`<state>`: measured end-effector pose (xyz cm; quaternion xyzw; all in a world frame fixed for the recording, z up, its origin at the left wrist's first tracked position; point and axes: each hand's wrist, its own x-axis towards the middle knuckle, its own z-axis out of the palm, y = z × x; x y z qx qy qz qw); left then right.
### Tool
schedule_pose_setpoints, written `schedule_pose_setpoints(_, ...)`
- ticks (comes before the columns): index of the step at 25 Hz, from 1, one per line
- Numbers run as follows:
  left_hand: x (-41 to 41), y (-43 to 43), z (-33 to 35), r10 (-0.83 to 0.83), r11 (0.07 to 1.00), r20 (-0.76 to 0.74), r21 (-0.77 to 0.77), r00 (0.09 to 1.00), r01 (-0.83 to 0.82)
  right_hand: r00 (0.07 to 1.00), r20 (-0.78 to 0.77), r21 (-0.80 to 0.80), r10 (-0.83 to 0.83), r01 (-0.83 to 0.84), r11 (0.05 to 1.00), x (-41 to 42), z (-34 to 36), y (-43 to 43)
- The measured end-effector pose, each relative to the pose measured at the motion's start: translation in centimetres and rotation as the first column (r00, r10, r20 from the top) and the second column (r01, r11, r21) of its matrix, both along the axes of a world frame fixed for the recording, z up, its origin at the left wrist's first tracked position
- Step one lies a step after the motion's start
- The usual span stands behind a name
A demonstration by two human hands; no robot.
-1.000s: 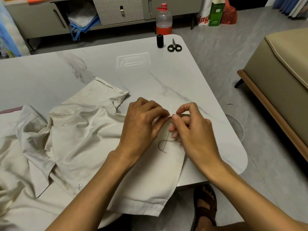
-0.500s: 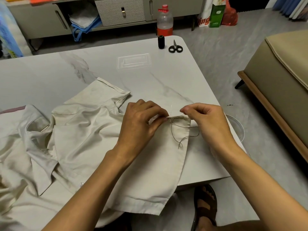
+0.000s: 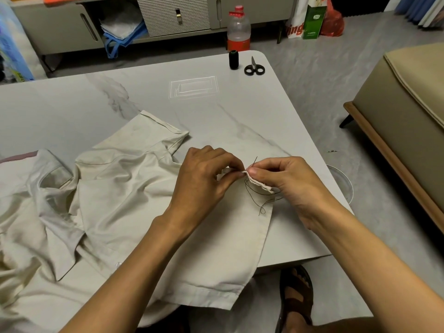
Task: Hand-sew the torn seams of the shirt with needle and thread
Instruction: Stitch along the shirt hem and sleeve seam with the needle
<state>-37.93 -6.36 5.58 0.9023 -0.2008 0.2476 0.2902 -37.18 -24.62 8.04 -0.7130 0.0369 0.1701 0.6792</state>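
Shirt [image 3: 120, 200], beige, on surface [image 3: 240, 116]: your left hand [image 3: 204, 179] fingers pinch its seam edge; your right hand [image 3: 288, 181] fingers pinch needle [image 3: 255, 161] there; black thread [image 3: 258, 199] trails loose.

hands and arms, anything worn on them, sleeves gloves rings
Nothing worn: the left hand and right hand are bare, with no gloves, rings or watch in view. Both forearms are uncovered to the frame edge; no sleeve shows.

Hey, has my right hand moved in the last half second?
Yes. The right hand, pinching the shirt seam, has shifted slightly left, away from the table's right edge toward the left hand; the scissors stay put.
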Motion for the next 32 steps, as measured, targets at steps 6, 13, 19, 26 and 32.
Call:
schedule_pose_setpoints(6, -0.2, 0.1, 0.5, -0.010, 0.993, -0.083, -0.120, 0.997, 0.000, 0.981, 0.065, 0.215, -0.184, 0.166, 0.962, 0.5, -0.3, 0.3)
schedule_pose_setpoints(13, -0.8, 0.3, 0.6, -0.040, 0.969, -0.207, -0.248, 0.978, -0.012, 0.971, 0.033, 0.328, -0.235, 0.212, 0.921, 0.4, -0.4, 0.7)
schedule_pose_setpoints(19, -1.2, 1.5, -0.3, -0.107, 0.965, -0.226, -0.259, 0.968, 0.047, 0.958, 0.121, 0.353, -0.259, 0.202, 0.913, -0.1, 0.8, 1.4)
schedule_pose_setpoints(26, -2.2, 4.2, -2.2, -0.062, 0.973, -0.327, -0.230, 0.943, -0.015, 0.932, 0.346, 0.312, -0.112, -0.002, 0.950, -2.3, 4.0, 2.7)
schedule_pose_setpoints(32, -3.0, 6.1, -2.6, -0.100, 0.910, -0.579, -0.383, 0.809, -0.161, 0.942, 0.330, 0.352, 0.061, -0.183, 0.918, -4.2, 7.5, 2.3)
